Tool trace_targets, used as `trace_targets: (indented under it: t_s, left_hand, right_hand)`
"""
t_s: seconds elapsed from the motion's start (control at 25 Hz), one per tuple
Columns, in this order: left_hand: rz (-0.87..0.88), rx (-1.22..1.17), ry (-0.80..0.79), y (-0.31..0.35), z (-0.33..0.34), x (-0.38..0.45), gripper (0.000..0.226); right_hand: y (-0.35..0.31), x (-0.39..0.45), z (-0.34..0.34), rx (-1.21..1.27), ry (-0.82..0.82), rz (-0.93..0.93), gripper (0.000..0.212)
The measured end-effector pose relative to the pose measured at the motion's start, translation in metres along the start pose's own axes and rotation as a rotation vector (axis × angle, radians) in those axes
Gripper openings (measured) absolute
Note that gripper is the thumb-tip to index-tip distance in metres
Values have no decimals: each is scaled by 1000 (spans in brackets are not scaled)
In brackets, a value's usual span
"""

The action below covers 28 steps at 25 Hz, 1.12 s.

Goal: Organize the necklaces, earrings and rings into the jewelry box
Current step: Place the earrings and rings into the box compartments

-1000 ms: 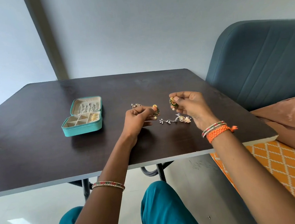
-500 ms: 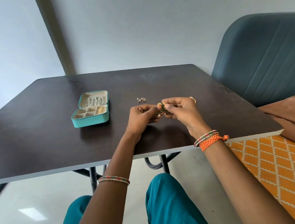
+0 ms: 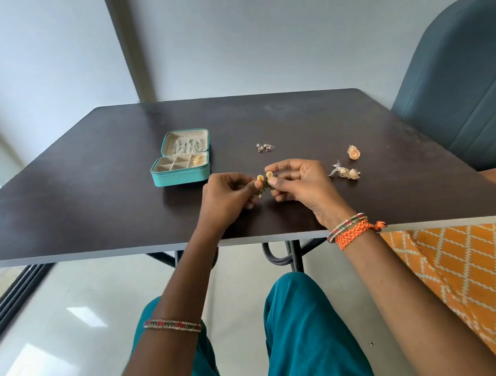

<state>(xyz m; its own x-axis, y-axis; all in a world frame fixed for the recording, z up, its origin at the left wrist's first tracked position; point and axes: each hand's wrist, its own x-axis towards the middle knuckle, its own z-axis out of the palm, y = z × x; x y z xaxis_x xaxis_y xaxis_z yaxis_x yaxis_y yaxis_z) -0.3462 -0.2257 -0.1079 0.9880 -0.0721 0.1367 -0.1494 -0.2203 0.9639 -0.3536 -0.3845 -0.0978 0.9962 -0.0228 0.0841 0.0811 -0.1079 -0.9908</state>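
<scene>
An open teal jewelry box [image 3: 181,178] lies on the dark table [image 3: 92,207], with silver pieces in its lid and gold pieces in one right compartment. My left hand [image 3: 226,198] and my right hand [image 3: 297,183] meet just right of the box, each pinching a gold and green earring [image 3: 264,180]; the two earrings touch between my fingertips. Loose on the table are a pair of silver triangle earrings [image 3: 265,147], a silver and gold dangling earring [image 3: 345,172] and a round gold piece [image 3: 352,152].
A blue-grey padded chair [image 3: 459,85] stands at the table's right side. An orange patterned cushion [image 3: 471,282] lies beside my right arm. My knees in teal trousers sit under the table's near edge.
My hands came together from about a hand's width apart, bringing the two earrings into contact. The view shifted, and the loose pieces at the right came out from behind my right hand.
</scene>
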Motion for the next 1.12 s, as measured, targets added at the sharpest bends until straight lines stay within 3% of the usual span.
trace_targets:
  t_s: [0.16,0.6,1.12]
  left_hand:
    - [-91,258,16,1,-19,-5,18]
    - [-18,283,49,0,-20,-7,18]
    - [-73,278,87,-7,-18,4,18]
  right_hand:
    - [-1,5,13,-164,-29,-30,15]
    - [4,15,21,-264,-23,-103,19]
    - [18,29,26,-442,33,-113,12]
